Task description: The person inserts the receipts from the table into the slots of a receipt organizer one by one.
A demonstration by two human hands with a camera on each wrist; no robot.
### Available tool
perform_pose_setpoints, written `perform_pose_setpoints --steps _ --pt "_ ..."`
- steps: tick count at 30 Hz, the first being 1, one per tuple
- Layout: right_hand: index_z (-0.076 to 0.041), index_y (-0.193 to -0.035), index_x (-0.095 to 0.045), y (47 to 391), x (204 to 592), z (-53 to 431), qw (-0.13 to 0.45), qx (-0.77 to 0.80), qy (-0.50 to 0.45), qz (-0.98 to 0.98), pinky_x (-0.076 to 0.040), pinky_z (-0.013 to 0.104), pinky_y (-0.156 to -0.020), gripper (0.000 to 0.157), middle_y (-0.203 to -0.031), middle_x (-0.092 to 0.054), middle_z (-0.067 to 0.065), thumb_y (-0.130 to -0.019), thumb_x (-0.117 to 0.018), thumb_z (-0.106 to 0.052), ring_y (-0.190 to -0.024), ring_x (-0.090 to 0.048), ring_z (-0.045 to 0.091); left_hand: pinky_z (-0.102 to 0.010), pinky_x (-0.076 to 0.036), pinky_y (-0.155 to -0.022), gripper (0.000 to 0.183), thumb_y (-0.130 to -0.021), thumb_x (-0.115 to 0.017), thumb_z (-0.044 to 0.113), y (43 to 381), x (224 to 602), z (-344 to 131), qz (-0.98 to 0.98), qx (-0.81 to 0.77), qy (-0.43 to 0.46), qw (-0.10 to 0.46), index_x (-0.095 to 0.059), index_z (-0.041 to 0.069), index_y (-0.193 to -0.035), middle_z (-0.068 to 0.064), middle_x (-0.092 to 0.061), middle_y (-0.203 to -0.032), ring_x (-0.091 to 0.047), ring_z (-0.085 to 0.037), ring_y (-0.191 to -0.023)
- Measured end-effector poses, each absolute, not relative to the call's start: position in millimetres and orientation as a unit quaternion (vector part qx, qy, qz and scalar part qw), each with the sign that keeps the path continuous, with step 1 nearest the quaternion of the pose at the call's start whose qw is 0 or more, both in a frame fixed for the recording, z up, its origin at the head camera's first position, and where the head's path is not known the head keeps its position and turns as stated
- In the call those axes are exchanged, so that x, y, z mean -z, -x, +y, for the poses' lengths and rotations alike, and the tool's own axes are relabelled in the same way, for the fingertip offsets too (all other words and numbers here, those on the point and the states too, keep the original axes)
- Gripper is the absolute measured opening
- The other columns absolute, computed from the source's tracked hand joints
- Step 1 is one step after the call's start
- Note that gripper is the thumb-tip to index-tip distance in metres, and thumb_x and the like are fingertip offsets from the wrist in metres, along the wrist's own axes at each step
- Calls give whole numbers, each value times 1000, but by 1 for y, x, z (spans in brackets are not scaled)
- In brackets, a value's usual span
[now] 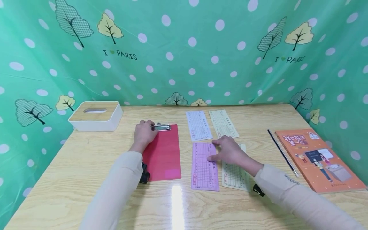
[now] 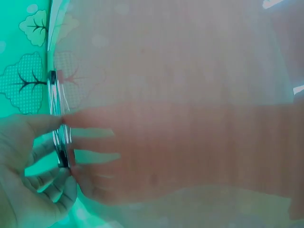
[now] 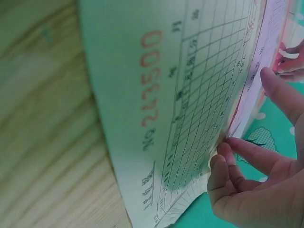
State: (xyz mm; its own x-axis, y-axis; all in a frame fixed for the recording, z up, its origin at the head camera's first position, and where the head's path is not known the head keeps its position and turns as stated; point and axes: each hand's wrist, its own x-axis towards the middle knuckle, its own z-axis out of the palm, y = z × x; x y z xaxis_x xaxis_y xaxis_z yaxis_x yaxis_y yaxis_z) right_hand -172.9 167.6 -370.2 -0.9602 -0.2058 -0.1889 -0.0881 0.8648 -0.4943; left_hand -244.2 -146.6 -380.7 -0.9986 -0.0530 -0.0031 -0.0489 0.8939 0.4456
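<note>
A red clipboard (image 1: 165, 151) lies left of centre, its metal clip (image 1: 163, 127) at the far end. My left hand (image 1: 144, 133) grips the clip end; in the left wrist view, thumb and fingers meet the clip (image 2: 61, 123), and the glossy board mirrors the hand. A pink printed slip (image 1: 202, 172) lies right of the clipboard. My right hand (image 1: 229, 151) reaches over a pale green slip (image 1: 235, 177), with a fingertip at the pink slip's far right corner. The right thumb, spread from that finger, touches the pink slip's face.
Behind these lie a white slip (image 1: 199, 125) and a cream slip (image 1: 223, 123). On the right are a pencil (image 1: 283, 152) and an orange book (image 1: 320, 159). A tissue box (image 1: 96, 116) stands at the back left, before a green curtain (image 1: 184, 64).
</note>
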Motion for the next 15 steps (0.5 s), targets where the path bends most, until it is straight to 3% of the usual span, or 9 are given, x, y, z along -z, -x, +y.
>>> perform_pose_setpoints --steps 6,15 --pt "1 -144 -53 171 370 168 122 239 86 960 -44 52 -100 86 -136 -52 21 -76 -90 -35 -120 -48 36 -47 -45 -94 41 -94 -74 22 242 379 -150 -966 259 -10 -1 -63 -4 -124 -27 -52 -121 -50 -40 -109" --pt "1 -144 -52 171 372 169 120 237 88 960 -44 51 -99 86 -135 -51 20 -76 -90 -34 -120 -47 36 -47 -48 -92 36 -94 -75 21 245 383 -150 -976 215 26 13 -68 1 -124 -25 -57 -114 -56 -41 -103"
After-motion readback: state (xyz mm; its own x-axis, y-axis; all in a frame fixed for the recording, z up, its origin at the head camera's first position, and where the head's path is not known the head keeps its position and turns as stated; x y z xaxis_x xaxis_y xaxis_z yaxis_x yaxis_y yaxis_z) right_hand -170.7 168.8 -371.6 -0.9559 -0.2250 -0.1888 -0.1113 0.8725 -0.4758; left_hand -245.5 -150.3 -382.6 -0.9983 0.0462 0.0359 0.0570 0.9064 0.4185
